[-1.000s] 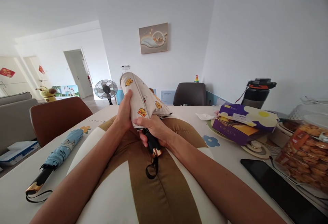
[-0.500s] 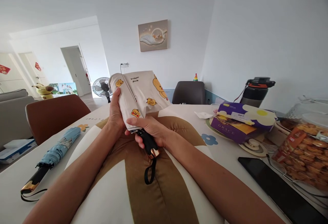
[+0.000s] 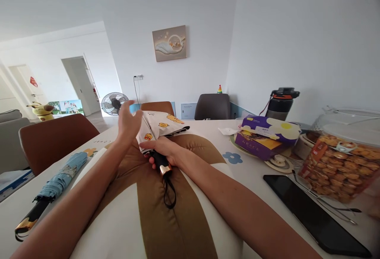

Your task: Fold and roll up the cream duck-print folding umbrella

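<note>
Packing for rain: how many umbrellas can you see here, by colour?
cream umbrella, handle gripped in the right hand: 1
blue umbrella, lying on the table: 1
Total: 2

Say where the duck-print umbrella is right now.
In the head view, the duck-print umbrella is centre-left over the cushion, its handle gripped by the right hand, with the open left hand at its left side.

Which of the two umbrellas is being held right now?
The cream duck-print umbrella: the right hand grips its black handle, and the open left hand is at its canopy. The blue umbrella lies apart on the table.
</note>
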A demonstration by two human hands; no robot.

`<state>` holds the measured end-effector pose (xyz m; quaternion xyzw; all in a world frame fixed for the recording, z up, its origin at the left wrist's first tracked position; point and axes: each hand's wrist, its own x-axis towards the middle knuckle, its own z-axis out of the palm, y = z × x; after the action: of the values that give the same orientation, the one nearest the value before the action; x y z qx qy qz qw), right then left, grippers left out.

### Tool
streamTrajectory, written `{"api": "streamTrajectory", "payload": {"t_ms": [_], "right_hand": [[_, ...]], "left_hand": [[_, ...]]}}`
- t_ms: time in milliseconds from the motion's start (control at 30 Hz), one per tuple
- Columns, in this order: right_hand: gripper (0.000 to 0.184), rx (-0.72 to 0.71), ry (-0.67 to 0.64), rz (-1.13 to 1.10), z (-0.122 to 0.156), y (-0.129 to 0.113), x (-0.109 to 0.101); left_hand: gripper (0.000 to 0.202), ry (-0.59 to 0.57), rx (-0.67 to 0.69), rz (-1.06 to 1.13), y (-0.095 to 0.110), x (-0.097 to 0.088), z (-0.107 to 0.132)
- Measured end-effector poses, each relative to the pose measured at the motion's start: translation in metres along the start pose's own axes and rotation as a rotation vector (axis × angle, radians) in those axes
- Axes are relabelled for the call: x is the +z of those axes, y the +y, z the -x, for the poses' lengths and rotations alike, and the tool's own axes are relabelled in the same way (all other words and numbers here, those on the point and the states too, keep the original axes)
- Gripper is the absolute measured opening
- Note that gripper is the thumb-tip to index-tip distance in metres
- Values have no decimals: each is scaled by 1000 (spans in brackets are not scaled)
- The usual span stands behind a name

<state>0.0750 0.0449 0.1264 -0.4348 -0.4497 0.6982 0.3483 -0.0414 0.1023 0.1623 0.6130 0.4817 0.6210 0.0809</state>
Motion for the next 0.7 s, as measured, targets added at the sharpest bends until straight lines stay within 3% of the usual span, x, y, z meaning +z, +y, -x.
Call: {"api": "streamTrajectory", "payload": {"t_ms": [67, 167, 267, 367, 500, 567, 700], "right_hand": [[18, -22, -6, 40, 2, 0, 0], [21, -49, -15, 67, 3, 0, -1], [19, -34, -26, 72, 3, -1, -2], [19, 3, -35, 71, 4, -2, -3], [20, -13, -58, 57, 3, -1, -4], [21, -26, -65, 46, 0, 1, -5], [21, -66, -82, 24, -8, 5, -6]], "left_hand": [[34, -269, 170, -52, 22, 11, 0], [29, -712, 395, -110, 43, 43, -2], [20, -989, 408, -212, 47, 77, -7], [13, -1066, 356, -313, 45, 95, -13], [17, -1119, 474, -497, 49, 90, -16], [20, -1041, 530, -568, 53, 79, -17], [19, -777, 608, -571, 59, 45, -19]]}}
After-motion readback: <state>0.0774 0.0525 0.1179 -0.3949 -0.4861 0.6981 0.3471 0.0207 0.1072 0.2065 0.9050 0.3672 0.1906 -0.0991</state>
